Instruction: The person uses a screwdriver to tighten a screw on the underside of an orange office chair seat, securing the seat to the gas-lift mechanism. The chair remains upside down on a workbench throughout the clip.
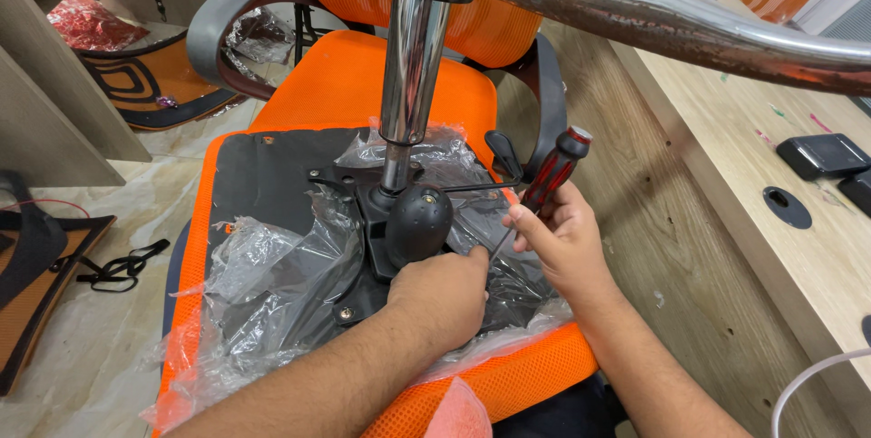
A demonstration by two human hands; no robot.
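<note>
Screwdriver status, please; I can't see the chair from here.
Right hand grips red-and-black-handled screwdriver, tip down at black metal seat plate. Left hand braces there. Crumpled clear plastic wrap crowds the plate.

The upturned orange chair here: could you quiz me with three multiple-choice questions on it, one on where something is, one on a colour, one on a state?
1. Where does the left hand rest?
A. on the wooden desk
B. on the black plate under the seat, beside the round black knob
C. on the chrome leg

2. What colour is the screwdriver handle?
A. red and black
B. blue
C. yellow

3. How is the screwdriver held?
A. lying loose on the seat
B. gripped in the right hand, tip angled down toward the plate
C. stuck in the desk's cable hole

Answers: 1 B, the hand lies on the plate next to the knob. 2 A, the handle shows red with black strips. 3 B, the right fingers wrap its shaft end while the handle points up.
</note>
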